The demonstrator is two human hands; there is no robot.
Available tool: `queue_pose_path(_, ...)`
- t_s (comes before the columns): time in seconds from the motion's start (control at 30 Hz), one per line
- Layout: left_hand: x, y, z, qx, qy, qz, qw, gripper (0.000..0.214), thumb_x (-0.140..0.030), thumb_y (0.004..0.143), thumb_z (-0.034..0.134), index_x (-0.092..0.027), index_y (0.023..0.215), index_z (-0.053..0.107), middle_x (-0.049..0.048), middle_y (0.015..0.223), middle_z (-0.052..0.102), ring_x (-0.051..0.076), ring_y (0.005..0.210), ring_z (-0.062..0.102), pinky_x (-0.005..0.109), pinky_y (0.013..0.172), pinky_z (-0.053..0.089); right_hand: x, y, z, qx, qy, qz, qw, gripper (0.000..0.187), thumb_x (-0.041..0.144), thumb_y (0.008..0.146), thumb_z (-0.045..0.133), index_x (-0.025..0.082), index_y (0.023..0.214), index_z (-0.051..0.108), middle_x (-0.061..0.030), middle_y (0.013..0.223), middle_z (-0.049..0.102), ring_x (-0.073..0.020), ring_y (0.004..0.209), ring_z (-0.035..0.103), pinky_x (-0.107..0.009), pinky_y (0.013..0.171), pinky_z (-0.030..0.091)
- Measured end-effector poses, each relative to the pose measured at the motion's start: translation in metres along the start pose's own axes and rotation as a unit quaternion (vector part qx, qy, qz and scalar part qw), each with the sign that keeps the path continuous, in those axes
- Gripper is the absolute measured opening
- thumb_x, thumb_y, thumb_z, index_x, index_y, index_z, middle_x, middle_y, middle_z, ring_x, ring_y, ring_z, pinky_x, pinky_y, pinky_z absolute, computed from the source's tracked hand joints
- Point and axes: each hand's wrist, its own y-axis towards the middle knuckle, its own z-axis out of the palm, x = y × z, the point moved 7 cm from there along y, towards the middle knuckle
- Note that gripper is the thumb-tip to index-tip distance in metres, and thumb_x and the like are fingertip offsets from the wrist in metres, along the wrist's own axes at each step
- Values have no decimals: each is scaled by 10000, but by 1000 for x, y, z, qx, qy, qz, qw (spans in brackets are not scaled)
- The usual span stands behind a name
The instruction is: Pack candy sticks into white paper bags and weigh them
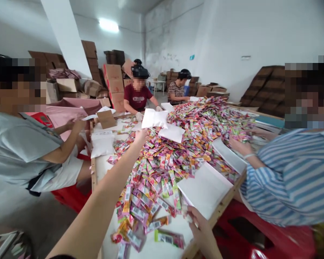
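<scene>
My left arm stretches far over the table, and my left hand (pixel 140 135) grips a filled white bag (pixel 154 118) by its lower corner, held above the heap. My right hand (pixel 196 220) rests at the table's near edge, fingers curled by the corner of a flat white bag (pixel 205 187) lying there; what it grips, if anything, is hidden. A big heap of small colourful sachets (pixel 175 151) covers the white table (pixel 153 248). Another white bag (pixel 172 132) lies on the heap just beyond my left hand.
A person in a grey shirt (pixel 18 151) sits at left, a person in blue stripes (pixel 294 176) at right with a hand on a white bag (pixel 229 155). Two more people work at the far end. Cardboard boxes (pixel 113 84) line the back. Red stools (pixel 259 233) stand nearby.
</scene>
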Motion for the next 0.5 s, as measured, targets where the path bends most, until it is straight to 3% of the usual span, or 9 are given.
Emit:
queue_pose_path(0.07,30,-17,-11,9,107,-7,994,253,-258,736,687,-160,913,535,32,784,619,151,805,592,282,742,472,-8,-6,0,15,-30,15,999,280,205,664,476,202,879,656,-79,856,707,-230,831,674,-331,756,548)
queue_pose_path(0.17,71,-66,-51,34,276,-15,961,222,-252,660,705,-170,805,558,12,759,614,166,793,583,298,766,458,-30,-14,-1,44,-64,48,996,324,184,636,454,183,891,655,-81,859,703,-223,834,666,-334,785,530)
queue_pose_path(0.23,83,-99,-83,49,374,-15,926,168,-258,645,689,-180,701,551,1,713,597,174,765,571,308,771,448,-42,-14,-1,60,-73,66,993,333,180,640,449,180,906,651,-77,880,703,-220,856,660,-330,795,519)
queue_pose_path(0.33,80,-130,-118,64,493,-4,868,137,-281,714,609,-187,641,542,10,687,584,174,720,553,312,746,442,-40,8,6,78,-85,66,991,266,216,729,451,187,911,643,-61,886,699,-203,854,651,-307,788,504)
queue_pose_path(0.4,75,-135,-123,81,549,12,832,141,-285,774,544,-189,674,563,24,721,595,173,726,555,310,749,445,-28,39,16,76,-116,56,989,235,247,789,449,188,908,642,-54,885,697,-192,830,644,-295,782,494)
queue_pose_path(0.5,79,-129,-96,130,607,49,783,136,-289,818,524,-191,802,617,55,867,622,194,867,572,314,830,441,-12,90,39,50,-230,68,970,253,216,828,443,172,984,638,-73,927,691,-202,853,639,-299,795,478)
